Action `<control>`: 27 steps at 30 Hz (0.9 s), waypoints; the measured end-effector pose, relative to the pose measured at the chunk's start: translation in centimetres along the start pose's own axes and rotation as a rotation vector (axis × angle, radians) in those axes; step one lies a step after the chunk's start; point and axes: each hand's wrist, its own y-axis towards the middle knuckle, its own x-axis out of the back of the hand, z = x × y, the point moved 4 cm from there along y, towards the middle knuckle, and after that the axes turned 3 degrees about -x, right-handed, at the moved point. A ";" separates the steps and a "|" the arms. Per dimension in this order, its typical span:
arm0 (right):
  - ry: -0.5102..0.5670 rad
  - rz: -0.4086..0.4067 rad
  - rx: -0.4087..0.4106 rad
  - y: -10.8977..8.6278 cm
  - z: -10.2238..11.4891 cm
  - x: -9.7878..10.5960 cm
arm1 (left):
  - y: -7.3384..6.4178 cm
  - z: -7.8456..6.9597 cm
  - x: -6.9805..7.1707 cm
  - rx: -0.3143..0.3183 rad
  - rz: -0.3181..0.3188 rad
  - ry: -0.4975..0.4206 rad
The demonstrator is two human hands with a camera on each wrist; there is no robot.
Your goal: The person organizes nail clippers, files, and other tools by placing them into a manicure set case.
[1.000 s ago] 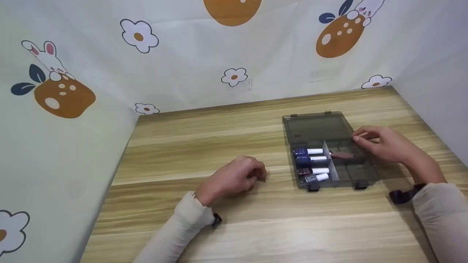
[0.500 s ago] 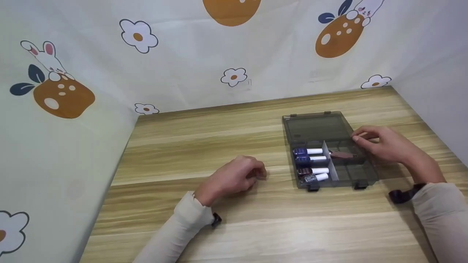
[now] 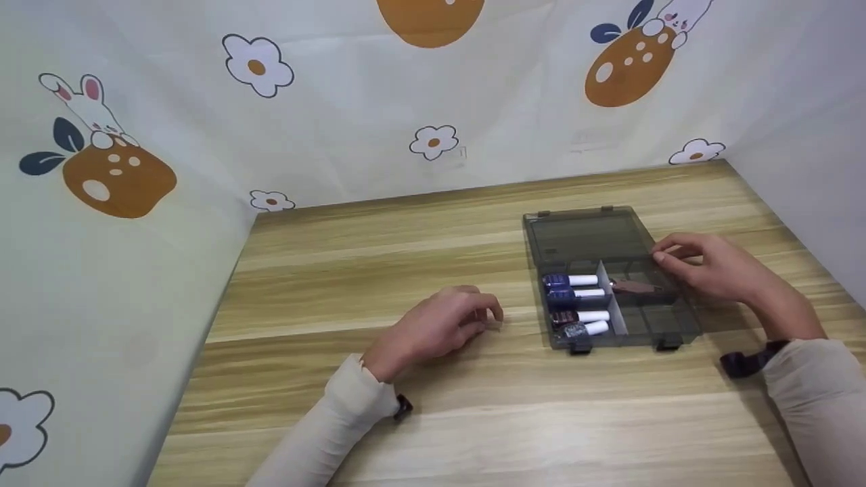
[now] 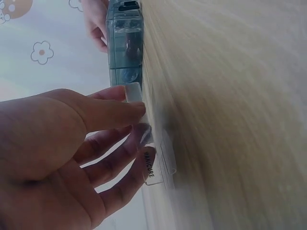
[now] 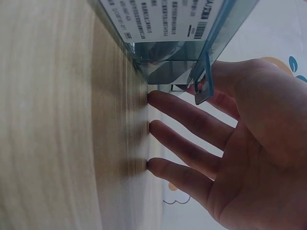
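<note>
printed wall point(image 3: 352, 135) stood behind box point(image 3: 643, 321); wood table point(image 3: 338, 257) ran under box + out to its L and R; R hand point(image 3: 720, 267) was at box's R edge, gripping vs just touching: can't tell; L hand point(image 3: 440, 323), L of box, pinched transp item point(image 4: 154, 167), long axis approx twd box

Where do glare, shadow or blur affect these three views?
Head: pale glare on the near tabletop. Left wrist: wood grain looks soft, yet MANICURE on the clear piece is legible. Right wrist: dimmer, the tabletop shadowed near the case; small print on its label blurred.
</note>
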 end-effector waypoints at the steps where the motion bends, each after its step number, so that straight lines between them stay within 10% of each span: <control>1: 0.003 0.001 0.001 0.0 0.0 0.0 | 0.0 0.0 0.0 0.000 -0.006 0.006; 27: -0.040 -0.040 0.028 0.1 0.0 0.1 | 1.6 -2.3 -0.5 -0.086 -0.167 0.051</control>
